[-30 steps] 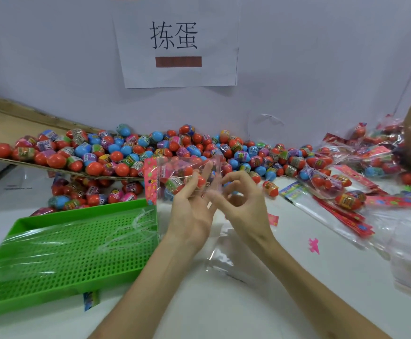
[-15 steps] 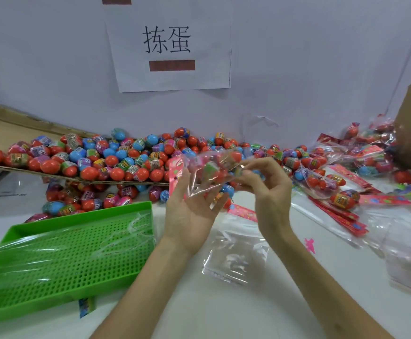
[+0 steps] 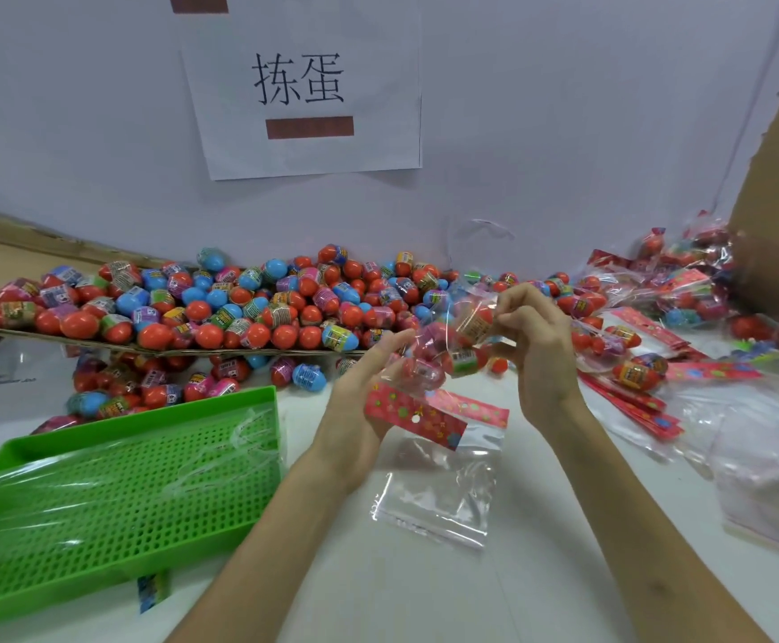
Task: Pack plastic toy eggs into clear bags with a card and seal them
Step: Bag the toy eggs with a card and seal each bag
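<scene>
Clear bag (image 3: 443,359) of toy eggs (image 3: 464,362) sits between my hands above the bench (image 3: 424,596), its red card (image 3: 413,415) end drooping across my left hand (image 3: 359,410), whose straightened fingers (image 3: 399,340) prop it from beneath. My right hand (image 3: 540,350) pinches the far end. I judge sealing is under way, though blur hides its mouth; next, that mouth needs pressing closed.

Both bare forearms reach forward. The left hand (image 3: 355,410), palm up with fingers nearly straight, cradles the filled bag (image 3: 443,359). The right hand (image 3: 540,350) pinches its top with curled fingers.
</scene>
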The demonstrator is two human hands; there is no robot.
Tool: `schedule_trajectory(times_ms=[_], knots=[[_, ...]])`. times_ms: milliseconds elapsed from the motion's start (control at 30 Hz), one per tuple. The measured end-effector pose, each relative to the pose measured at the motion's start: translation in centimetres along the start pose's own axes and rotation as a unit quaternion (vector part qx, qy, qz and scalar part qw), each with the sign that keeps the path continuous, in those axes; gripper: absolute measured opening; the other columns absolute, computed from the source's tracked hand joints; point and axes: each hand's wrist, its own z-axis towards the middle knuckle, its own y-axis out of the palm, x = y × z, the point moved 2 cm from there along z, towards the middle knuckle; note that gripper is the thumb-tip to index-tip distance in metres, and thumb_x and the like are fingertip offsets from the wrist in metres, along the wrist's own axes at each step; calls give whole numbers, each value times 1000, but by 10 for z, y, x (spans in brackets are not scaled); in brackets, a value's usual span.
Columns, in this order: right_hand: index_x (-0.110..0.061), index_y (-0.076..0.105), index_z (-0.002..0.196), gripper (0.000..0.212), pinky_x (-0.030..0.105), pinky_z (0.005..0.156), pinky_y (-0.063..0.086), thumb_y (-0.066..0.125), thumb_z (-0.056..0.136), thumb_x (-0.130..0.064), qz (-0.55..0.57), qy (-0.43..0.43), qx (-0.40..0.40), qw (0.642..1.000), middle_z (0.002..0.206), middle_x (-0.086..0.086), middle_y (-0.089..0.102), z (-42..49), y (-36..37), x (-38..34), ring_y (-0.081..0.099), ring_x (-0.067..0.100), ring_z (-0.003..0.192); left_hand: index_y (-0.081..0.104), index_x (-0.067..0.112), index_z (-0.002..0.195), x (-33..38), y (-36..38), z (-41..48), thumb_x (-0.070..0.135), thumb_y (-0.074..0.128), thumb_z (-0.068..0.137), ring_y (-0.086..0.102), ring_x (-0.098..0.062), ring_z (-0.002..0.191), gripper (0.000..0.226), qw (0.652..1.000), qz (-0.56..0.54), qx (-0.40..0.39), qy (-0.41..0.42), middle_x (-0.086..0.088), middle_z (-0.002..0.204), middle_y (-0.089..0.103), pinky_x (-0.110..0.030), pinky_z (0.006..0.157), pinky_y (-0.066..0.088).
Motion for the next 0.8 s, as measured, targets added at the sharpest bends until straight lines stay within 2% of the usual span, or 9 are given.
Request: schedule_trajectory(times_ms=[100, 200, 233, 333, 400, 500, 600, 700, 800], knots=[[-12, 51, 76, 3, 23, 52, 46, 50, 74, -13, -1, 8, -29, 1000, 69, -7, 56, 1, 1, 1, 54, 13, 68, 68, 19, 133, 1, -1, 1, 42, 75, 87, 65, -38, 123, 52, 998, 66, -16, -9, -13, 130, 71, -52, 98, 53], [-14, 53, 81, 6, 24, 56, 48, 59, 82, -16, -15, 3, -72, 997, 76, -1, 58, -2, 5, 3, 56, 14, 70, 68, 15, 130, -4, 0, 0, 28, 76, 84, 73, -33, 107, 49, 992, 125, -23, -4, -15, 120, 74, -41, 77, 61], [-13, 55, 85, 8, 27, 60, 51, 62, 84, -18, -28, -5, -80, 996, 80, 4, 59, -2, 6, 4, 57, 17, 74, 69, 13, 127, -5, 0, 0, 28, 78, 82, 74, -31, 102, 48, 990, 142, -24, -1, -15, 117, 75, -40, 76, 61], [-15, 62, 97, 17, 41, 72, 56, 69, 87, -26, -57, -19, -79, 995, 92, 13, 63, -4, 7, 4, 63, 26, 83, 74, 14, 117, -6, -1, -1, 30, 87, 77, 73, -25, 102, 44, 983, 185, -12, 13, -11, 110, 78, -46, 90, 56], [-20, 63, 110, 27, 40, 77, 61, 70, 86, -30, -64, -20, -59, 996, 96, 7, 68, -4, 8, 5, 69, 22, 88, 75, 15, 113, -7, -2, 1, 26, 88, 75, 74, -25, 101, 42, 981, 193, -1, 25, -8, 106, 79, -46, 96, 54], [-24, 53, 129, 46, 33, 76, 61, 74, 89, -16, -37, -15, -45, 998, 95, -1, 72, -4, 11, 7, 71, 18, 88, 71, 9, 114, -11, 0, 2, 7, 85, 81, 75, -27, 96, 35, 981, 187, 0, 45, -11, 104, 79, -41, 94, 59], [-21, 51, 132, 54, 28, 74, 58, 72, 89, 4, -18, -15, -53, 998, 91, 0, 72, -6, 14, 8, 71, 21, 85, 68, 7, 109, -14, 1, 2, -2, 82, 81, 75, -24, 89, 32, 982, 181, 9, 58, -13, 100, 79, -38, 86, 62], [-21, 52, 133, 60, 30, 75, 59, 73, 85, 6, -31, -22, -66, 997, 92, 5, 71, -8, 17, 7, 67, 26, 86, 65, 6, 112, -14, 3, 2, -4, 81, 82, 74, -23, 88, 35, 982, 180, 9, 61, -14, 99, 77, -35, 80, 62], [-23, 54, 130, 60, 34, 74, 59, 69, 80, 7, -47, -22, -68, 996, 88, 2, 69, -8, 17, 6, 64, 27, 83, 64, 5, 119, -15, 5, 1, -1, 80, 84, 74, -24, 94, 39, 983, 175, 1, 56, -16, 106, 77, -35, 84, 61]])
